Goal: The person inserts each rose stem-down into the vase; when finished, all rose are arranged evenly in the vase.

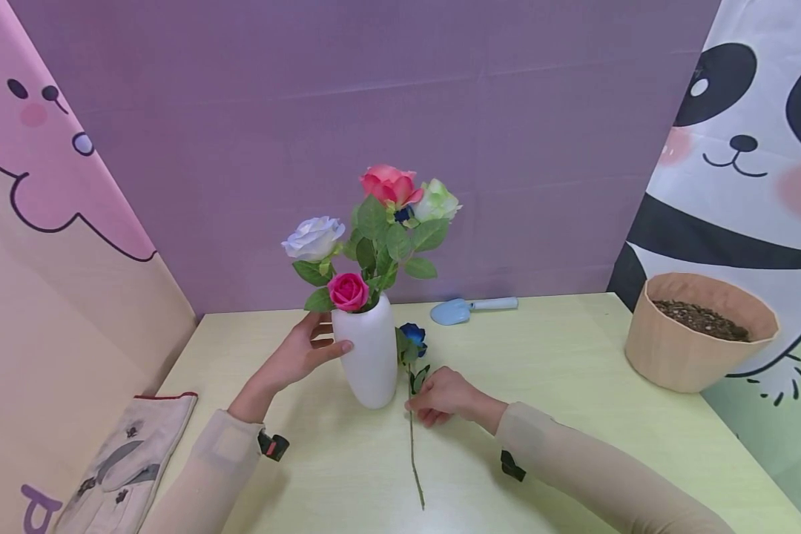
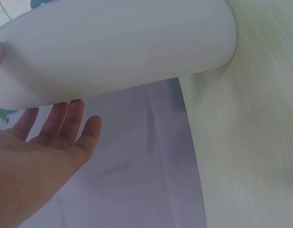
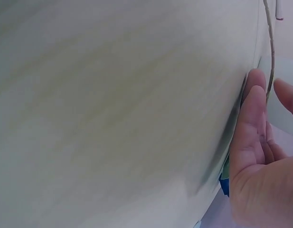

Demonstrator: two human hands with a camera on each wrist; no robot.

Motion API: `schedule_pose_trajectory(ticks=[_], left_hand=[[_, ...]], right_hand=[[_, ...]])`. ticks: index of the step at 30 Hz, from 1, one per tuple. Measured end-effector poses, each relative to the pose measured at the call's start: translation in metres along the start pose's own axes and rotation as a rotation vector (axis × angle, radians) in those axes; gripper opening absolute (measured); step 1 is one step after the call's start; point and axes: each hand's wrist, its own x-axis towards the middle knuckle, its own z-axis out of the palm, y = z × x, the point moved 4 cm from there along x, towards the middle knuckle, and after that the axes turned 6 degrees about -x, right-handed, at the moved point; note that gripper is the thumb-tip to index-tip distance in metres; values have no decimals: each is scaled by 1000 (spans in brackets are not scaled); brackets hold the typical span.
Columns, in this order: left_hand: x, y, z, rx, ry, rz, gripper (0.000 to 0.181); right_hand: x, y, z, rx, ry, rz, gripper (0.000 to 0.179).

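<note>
A white vase [image 1: 367, 363] stands upright, holding a coral-red rose [image 1: 390, 185], a pale green flower [image 1: 436, 202], a pale lilac rose [image 1: 314, 239] and a magenta rose [image 1: 348, 291]. My left hand [image 1: 305, 347] holds the vase near its neck, thumb on the front. In the left wrist view, fingertips [image 2: 76, 105] meet the vase wall. Just right of the vase is a long-stemmed blue rose [image 1: 413, 337], its bloom pointing away from me. My right hand [image 1: 446, 397] pinches its stem [image 1: 412, 452] below the leaves. The right wrist view shows the stem passing between thumb and fingers.
Behind the vase, a light blue trowel [image 1: 452, 311] lies by the purple backdrop. A tan pot [image 1: 681, 356] with dark soil stands at the table's right edge. Folded printed cloth [image 1: 130, 460] lies at the left edge.
</note>
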Motion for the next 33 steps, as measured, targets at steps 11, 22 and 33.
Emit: schedule_pose_trajectory(ticks=[11,22,33], left_hand=[[-1,0,-1,4,4,-3,79],[2,-3,-2,11,2,4,81],[0,-2,-1,6,3,-12,80]], right_hand=[[0,1,-1,46,-7,16,23],[-1,2,-6,128,-1,29,10],[-2,8,-17,209,9,27,15]])
